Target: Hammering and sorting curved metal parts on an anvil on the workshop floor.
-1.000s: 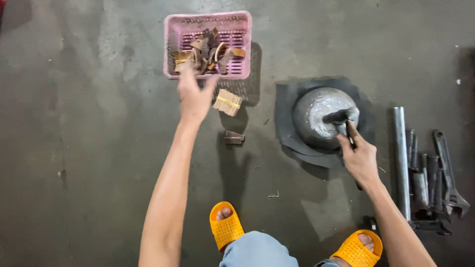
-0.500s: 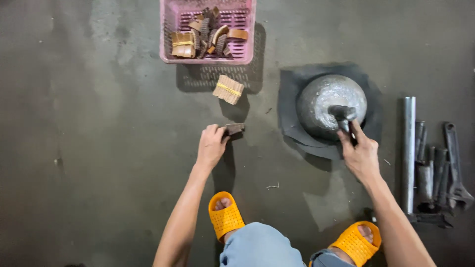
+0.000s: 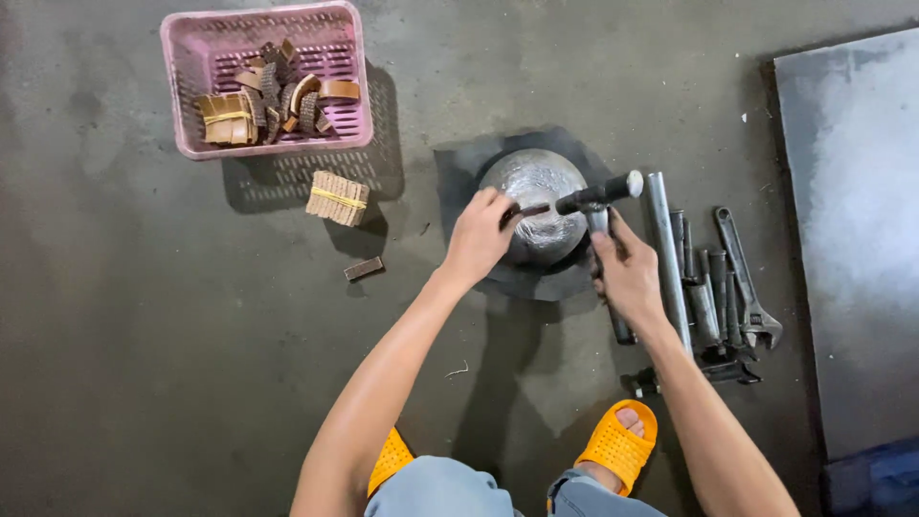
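While the person squats over the floor, both hands are at the rounded metal dome (image 3: 536, 206), which sits on a dark rubber mat (image 3: 459, 172) on the concrete.

Left hand (image 3: 476, 237): fingers pinched on a small dark strip (image 3: 528, 211), holding it flat against the top of the dome. Strip lies roughly level, its far end pointing toward the hammer head.

Right hand (image 3: 627, 278): closed in a fist around the handle of a hammer (image 3: 601, 194). Hammer head sits just over the right edge of the dome, near the strip's end. Can't tell whether head and strip are touching.

Around them:
- Pink plastic basket (image 3: 191, 91) at upper left, well apart from the dome, holding a heap of curved brown and tan pieces (image 3: 273, 96).
- Tan bundle (image 3: 337, 197) bound with a band, on the floor just below the basket.
- One more loose dark piece (image 3: 364, 269) on the floor between that bundle and the left forearm.
- Long steel pipe (image 3: 662, 249) lying just right of the right hand, with a pile of wrenches and other steel tools (image 3: 732, 287) beside it.
- Grey metal sheet (image 3: 852, 239) at far right.
- Orange sandals (image 3: 617, 445) on both feet, bottom of view, knees in grey-blue trousers.
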